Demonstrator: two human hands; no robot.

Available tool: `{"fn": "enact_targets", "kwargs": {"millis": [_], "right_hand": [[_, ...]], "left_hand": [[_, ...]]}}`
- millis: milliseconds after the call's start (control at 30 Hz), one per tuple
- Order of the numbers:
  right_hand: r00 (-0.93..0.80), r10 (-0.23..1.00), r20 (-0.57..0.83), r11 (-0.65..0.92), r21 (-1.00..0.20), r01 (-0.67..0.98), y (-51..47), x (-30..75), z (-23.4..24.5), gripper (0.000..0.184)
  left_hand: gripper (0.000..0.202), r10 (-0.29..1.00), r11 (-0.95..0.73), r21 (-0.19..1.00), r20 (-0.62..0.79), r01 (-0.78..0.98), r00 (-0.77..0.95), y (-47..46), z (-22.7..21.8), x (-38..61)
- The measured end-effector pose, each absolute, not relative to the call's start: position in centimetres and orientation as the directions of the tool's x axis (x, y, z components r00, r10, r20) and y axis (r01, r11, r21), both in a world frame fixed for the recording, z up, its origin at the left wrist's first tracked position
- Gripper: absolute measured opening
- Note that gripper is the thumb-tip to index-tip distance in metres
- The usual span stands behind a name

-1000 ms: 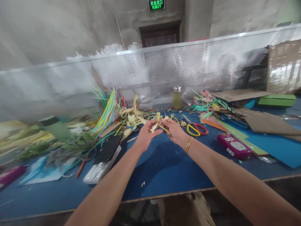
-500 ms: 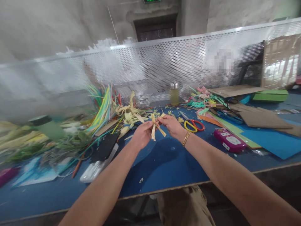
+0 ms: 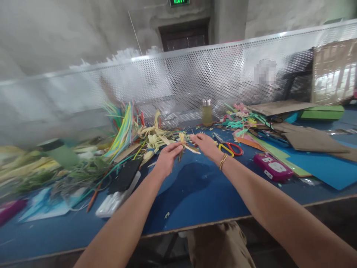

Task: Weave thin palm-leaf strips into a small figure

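Observation:
My left hand (image 3: 169,158) pinches a small bundle of pale yellow husk-like strips (image 3: 182,139) between thumb and fingers, above the blue tabletop. One strip sticks out to the right and darker ends hang below. Just to the right, my right hand (image 3: 206,146), with a gold bracelet at the wrist, has its fingertips drawn together. A small gap separates it from the bundle, and whatever is between its fingers cannot be made out. Behind my hands lies a heap of similar pale strips (image 3: 156,139). Scissors with yellow and red handles (image 3: 234,149) rest beside my right wrist.
Coloured pipe cleaners (image 3: 122,124) stand at the back left, near a green-bodied bottle (image 3: 63,154). A black phone (image 3: 125,175) lies left of my forearm. A capped jar (image 3: 206,113), purple case (image 3: 272,166), blue sheets (image 3: 315,163) and cardboard (image 3: 312,137) occupy the back and right.
My right hand has come away from the strips and moved slightly right. The bundle has turned in my left hand, so one strip now points right.

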State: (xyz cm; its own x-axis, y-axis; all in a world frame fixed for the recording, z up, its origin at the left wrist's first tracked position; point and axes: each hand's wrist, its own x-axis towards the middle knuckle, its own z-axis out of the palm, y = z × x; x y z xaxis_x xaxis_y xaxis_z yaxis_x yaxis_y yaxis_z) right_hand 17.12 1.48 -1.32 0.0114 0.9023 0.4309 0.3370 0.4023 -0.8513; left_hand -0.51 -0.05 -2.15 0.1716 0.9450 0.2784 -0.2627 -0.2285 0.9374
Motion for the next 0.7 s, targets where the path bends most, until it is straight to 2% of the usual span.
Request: {"fn": "enact_targets", "kwargs": {"millis": [67,167,233,300,400,567,700], "right_hand": [[0.075,0.847,0.527,0.423,-0.752,0.505,0.8,17.2,-0.7,0.042],[-0.046,0.827,0.56,0.464,-0.635,0.618,-0.4,16.5,-0.2,0.047],[-0.129,0.821,0.556,0.497,-0.584,0.642,-0.9,15.7,-0.3,0.042],[-0.17,0.829,0.534,0.513,-0.602,0.612,-1.1,15.1,-0.7,0.034],[-0.171,0.857,0.487,0.5,-0.699,0.512,-1.0,14.6,-1.2,0.027],[-0.139,0.863,0.485,0.496,-0.764,0.412,-0.7,14.2,-1.7,0.029],[-0.139,0.858,0.494,0.508,-0.781,0.363,-0.8,13.8,-1.8,0.031]], "left_hand": [[0.032,0.927,-0.329,0.933,0.349,-0.148,0.137,0.2,-2.0,-0.8],[0.03,0.908,-0.401,0.916,0.399,-0.015,0.13,0.4,-1.8,-1.0],[0.028,0.894,-0.435,0.9,0.429,0.015,0.13,0.4,-1.7,-1.1],[0.028,0.88,-0.464,0.885,0.456,0.039,0.131,0.5,-1.6,-1.2],[0.028,0.869,-0.489,0.869,0.477,0.08,0.134,0.5,-1.6,-1.3],[0.027,0.869,-0.495,0.85,0.487,0.179,0.09,0.5,-1.5,-1.8],[0.028,0.871,-0.491,0.849,0.482,0.193,0.096,0.5,-1.3,-2.0]]}}
